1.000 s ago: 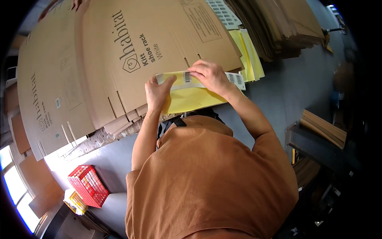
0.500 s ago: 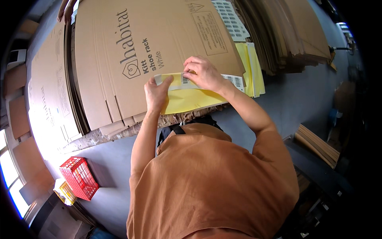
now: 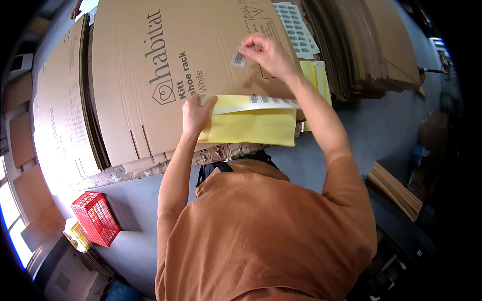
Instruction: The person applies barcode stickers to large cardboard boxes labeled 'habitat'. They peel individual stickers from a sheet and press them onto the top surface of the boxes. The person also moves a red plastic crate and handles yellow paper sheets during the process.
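My right hand point(image 3: 268, 55) pinches a small white barcode label point(image 3: 238, 56) by its upper corner, above a flat printed cardboard box point(image 3: 120, 85). My left hand point(image 3: 197, 114) is closed on the left end of a yellow label backing sheet point(image 3: 251, 128), thumb on top. Along that sheet's upper part runs a white strip point(image 3: 256, 104) with several barcode labels on it. The sheet lies over the box's near edge, and its right end passes under my right forearm.
More flat boxes point(image 3: 60, 100) are stacked at the left, others point(image 3: 361, 50) at the right. A sheet of barcode labels point(image 3: 296, 30) and more yellow sheets point(image 3: 316, 75) lie by the box's right edge. A red plastic crate point(image 3: 98, 219) stands on the floor. Another person's hand point(image 3: 76, 11) shows far left.
My right hand has lifted away from the yellow sheet, up and forward, carrying a barcode label off the strip. My left hand stays on the sheet. The other person's hand has moved back.
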A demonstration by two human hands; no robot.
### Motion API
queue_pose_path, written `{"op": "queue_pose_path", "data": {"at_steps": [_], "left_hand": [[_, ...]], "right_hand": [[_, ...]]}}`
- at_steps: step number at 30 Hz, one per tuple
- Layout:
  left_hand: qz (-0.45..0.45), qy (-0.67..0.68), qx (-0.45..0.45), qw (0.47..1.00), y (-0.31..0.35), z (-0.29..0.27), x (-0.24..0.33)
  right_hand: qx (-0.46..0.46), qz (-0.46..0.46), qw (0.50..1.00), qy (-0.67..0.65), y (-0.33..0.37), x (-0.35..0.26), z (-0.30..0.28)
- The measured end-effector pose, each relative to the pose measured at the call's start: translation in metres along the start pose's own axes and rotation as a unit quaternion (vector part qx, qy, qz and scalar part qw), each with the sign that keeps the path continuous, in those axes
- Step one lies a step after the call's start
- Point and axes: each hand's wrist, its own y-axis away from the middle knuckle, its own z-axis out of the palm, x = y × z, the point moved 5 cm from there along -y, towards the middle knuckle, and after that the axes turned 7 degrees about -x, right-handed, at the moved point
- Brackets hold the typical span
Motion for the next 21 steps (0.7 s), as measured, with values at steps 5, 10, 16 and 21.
{"op": "queue_pose_path", "data": {"at_steps": [5, 10, 16, 21], "left_hand": [[0.157, -0.102, -0.095, 0.978, -0.011, 0.035, 0.018], [0.351, -0.177, -0.059, 0.918, -0.028, 0.049, 0.047], [0.318, -0.275, -0.062, 0.905, -0.047, 0.064, 0.055], [0.297, -0.28, -0.069, 0.91, -0.048, 0.067, 0.056]], "right_hand": [[-0.159, 0.062, 0.982, 0.082, -0.045, 0.069, 0.009], [-0.19, 0.034, 0.966, 0.17, -0.055, 0.086, 0.026], [-0.168, 0.061, 0.969, 0.173, -0.053, 0.089, 0.033], [-0.038, 0.011, 0.96, 0.276, -0.048, 0.086, 0.039]]}}
